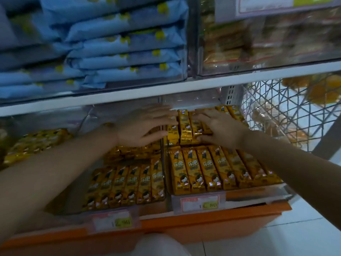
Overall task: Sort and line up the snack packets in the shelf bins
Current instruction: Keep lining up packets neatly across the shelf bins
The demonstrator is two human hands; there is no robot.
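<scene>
Yellow-gold foil snack packets [185, 126], long and narrow, form the back row of the right-hand clear plastic bin [258, 193] on the lower shelf. Both hands lie on this row. The left hand [145, 124] reaches over the divider between the bins, fingers straight and relaxed, fingertips on the row's left end, gripping nothing. The right hand [219, 128] is spread flat over the row's right part, thumb along the near ends, also gripping nothing. In front, a lined-up row of the same packets [212, 169] stands side by side. The left clear bin [73, 196] holds a similar front row [127, 183] with a loose heap [132, 152] behind. Price labels [200, 203] are on the bin fronts, above an orange shelf edge [203, 224]. Blue flat packets [125, 41] are stacked on the shelf above; a white wire basket [287, 108] stands to the right.
</scene>
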